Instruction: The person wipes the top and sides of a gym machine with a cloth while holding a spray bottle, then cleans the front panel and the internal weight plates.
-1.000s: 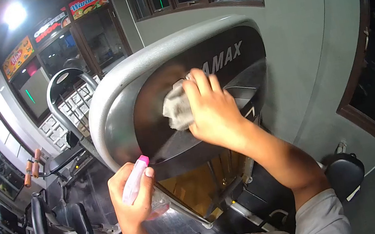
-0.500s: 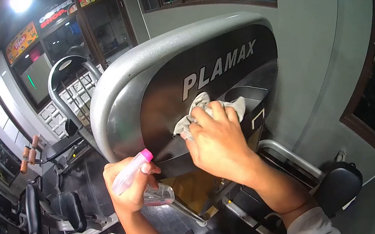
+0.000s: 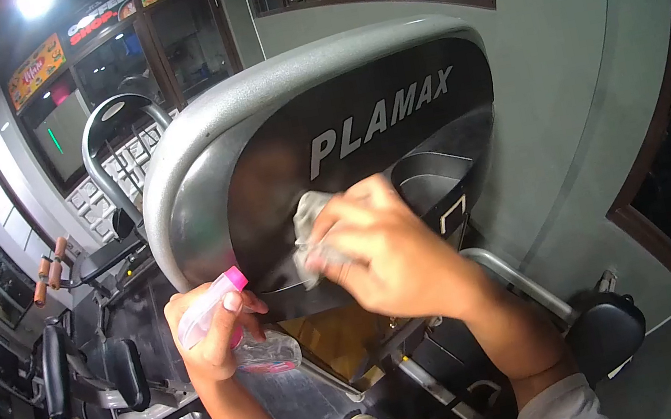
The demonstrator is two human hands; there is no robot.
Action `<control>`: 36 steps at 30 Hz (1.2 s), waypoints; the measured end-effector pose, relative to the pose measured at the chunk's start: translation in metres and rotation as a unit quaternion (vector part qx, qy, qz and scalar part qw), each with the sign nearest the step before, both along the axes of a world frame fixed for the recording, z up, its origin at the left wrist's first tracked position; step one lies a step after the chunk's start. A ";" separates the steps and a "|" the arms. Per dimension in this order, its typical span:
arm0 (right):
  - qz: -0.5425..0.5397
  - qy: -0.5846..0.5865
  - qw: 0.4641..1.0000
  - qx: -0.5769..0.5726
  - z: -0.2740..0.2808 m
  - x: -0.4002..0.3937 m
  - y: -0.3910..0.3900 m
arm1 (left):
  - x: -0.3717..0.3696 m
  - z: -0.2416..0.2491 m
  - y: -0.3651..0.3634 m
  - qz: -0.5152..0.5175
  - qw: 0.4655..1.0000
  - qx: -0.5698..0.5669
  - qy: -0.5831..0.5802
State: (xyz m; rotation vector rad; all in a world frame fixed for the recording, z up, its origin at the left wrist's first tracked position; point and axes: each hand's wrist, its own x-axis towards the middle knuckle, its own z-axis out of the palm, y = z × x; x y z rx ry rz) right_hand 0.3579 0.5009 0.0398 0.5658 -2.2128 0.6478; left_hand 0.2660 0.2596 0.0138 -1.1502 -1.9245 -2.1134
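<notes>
My right hand (image 3: 393, 258) presses a crumpled grey cloth (image 3: 305, 224) against the dark front panel of a gym machine shroud (image 3: 276, 175) that carries the white word PLAMAX. The hand is blurred by motion, and the cloth sits at the lower left part of the panel. Lower left of the shroud, my left hand (image 3: 205, 336) grips a clear spray bottle (image 3: 220, 319) with a pink cap, held on its side. The shroud's grey rounded rim (image 3: 190, 145) curves over the panel.
Other gym machines with black pads (image 3: 122, 373) and orange-handled bars (image 3: 46, 274) stand at the left. A black seat pad (image 3: 604, 333) sits lower right beside a grey wall (image 3: 564, 79). Shop signs and windows line the back.
My right hand has dragged the cloth down off the lettering and then left across the lower panel. The left hand with the bottle has shifted slightly left.
</notes>
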 end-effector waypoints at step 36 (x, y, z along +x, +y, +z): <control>-0.302 -0.030 0.952 -0.033 -0.012 -0.005 0.003 | -0.002 -0.008 0.002 -0.013 0.998 0.045 -0.037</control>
